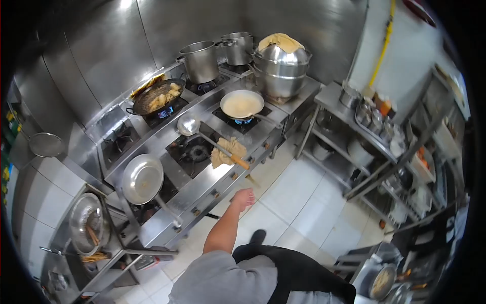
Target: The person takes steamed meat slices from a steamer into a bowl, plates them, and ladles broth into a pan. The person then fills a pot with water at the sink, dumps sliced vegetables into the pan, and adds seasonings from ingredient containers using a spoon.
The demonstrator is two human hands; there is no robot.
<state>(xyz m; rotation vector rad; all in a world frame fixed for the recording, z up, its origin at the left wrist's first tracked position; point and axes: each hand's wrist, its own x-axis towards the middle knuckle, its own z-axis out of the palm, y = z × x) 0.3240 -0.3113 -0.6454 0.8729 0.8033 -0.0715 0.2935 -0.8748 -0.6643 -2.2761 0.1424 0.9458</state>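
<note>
My left hand (243,198) reaches out over the floor just in front of the stove (197,183). Its fingers look curled in, and I see nothing in them. Nearest to it is the wooden handle end of a large ladle (189,125), which lies across the stove top. Part of that handle rests over a crumpled tan cloth (220,158) at the stove's front edge. Beyond, a frying pan (242,104) with pale liquid sits over a blue flame. A shallow metal pan (143,178) stands on the left front burner. My right hand is out of view.
A dark wok (147,103) with browned pieces heats at the back left. Tall pots (200,63) and a large lidded steamer pot (281,76) line the back. Metal shelves (329,99) with pots stand right; a basin (78,223) sits lower left. White tiles (296,195) cover the floor.
</note>
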